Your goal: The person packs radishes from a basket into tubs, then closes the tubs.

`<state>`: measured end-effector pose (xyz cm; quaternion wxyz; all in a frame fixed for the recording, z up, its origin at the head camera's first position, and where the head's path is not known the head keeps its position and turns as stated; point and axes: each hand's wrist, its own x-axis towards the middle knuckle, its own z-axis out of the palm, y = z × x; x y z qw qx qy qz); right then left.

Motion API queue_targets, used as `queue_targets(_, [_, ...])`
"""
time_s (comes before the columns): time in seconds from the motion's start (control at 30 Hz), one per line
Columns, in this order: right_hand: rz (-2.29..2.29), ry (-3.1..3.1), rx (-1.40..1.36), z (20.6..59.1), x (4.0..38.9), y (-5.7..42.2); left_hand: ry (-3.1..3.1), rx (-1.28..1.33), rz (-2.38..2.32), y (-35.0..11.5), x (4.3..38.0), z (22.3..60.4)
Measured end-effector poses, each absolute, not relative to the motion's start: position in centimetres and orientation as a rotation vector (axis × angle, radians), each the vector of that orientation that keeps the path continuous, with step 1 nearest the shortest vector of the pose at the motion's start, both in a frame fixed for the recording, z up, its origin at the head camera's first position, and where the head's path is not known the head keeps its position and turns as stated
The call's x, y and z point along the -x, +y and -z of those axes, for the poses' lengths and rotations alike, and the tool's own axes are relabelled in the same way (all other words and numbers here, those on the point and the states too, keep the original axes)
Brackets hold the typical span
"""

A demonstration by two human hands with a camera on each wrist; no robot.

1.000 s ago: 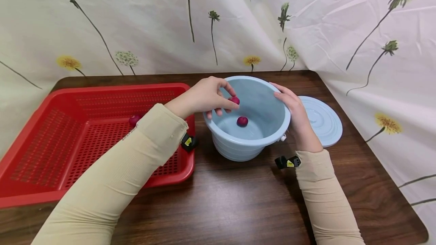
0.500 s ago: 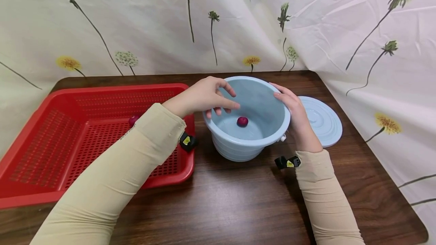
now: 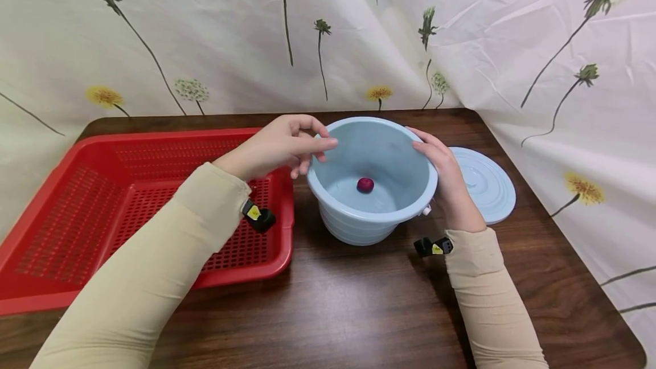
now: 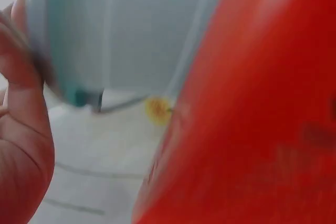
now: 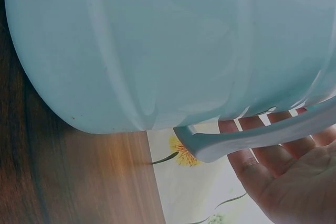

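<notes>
Evidently, left hand (image 3: 284,144) hung loose-fingered near ten o'clock of the blue bucket (image 3: 361,226), right hand (image 3: 445,172) held it at two, and a dark-red round object (image 3: 365,185) lay inside toward six.

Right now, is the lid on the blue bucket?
No, the lid lies on the table, beside the open blue bucket.

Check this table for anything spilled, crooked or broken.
Nothing stands out: the bucket and basket show no damage, a round red item sits inside the bucket, and the lid lies on the table beside it, with no spill in view.
</notes>
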<state>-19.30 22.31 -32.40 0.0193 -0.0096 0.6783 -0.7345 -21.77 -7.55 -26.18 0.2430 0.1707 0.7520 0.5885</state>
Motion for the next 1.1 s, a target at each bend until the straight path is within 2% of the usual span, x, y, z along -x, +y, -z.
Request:
queue_targets(0.5, [2.285,2.108,0.024,32.5,19.3,22.4,2.184,-0.322,-1.515,-13.0,23.3,28.3])
queue_targets(1.1, [2.254,2.121,0.045,32.4,19.4,22.4,2.283,-0.298,-1.057,-18.2,24.5,30.9])
